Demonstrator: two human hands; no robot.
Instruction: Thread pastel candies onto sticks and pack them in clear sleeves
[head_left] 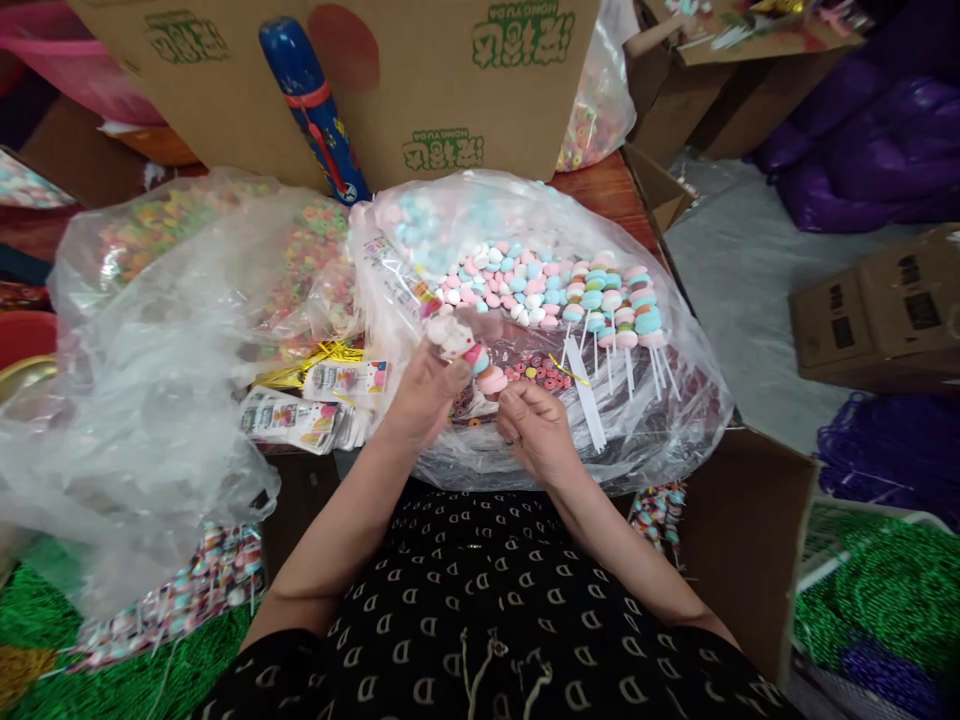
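Between my two hands is a candy skewer (491, 380) of pink, blue and orange pieces, with a clear printed wrapper around its upper part. My left hand (424, 395) is closed on the wrapped upper end. The fingers of my right hand (534, 422) pinch the lower end, where the stick is hidden. Just beyond lie loose pink, white and blue candies (510, 285) on a spread plastic bag (675, 440). Finished-looking skewers (615, 310) lie side by side to the right, near a bundle of white sticks (585, 395). Small red rings (551, 372) sit close to my right hand.
Printed wrappers (289, 418) and gold ties (322, 360) lie left of my hands. A bag of colourful rings (187, 235) is farther left. A blue bottle (315, 110) stands before a large cardboard box (450, 80). An open box (757, 540) is at the right.
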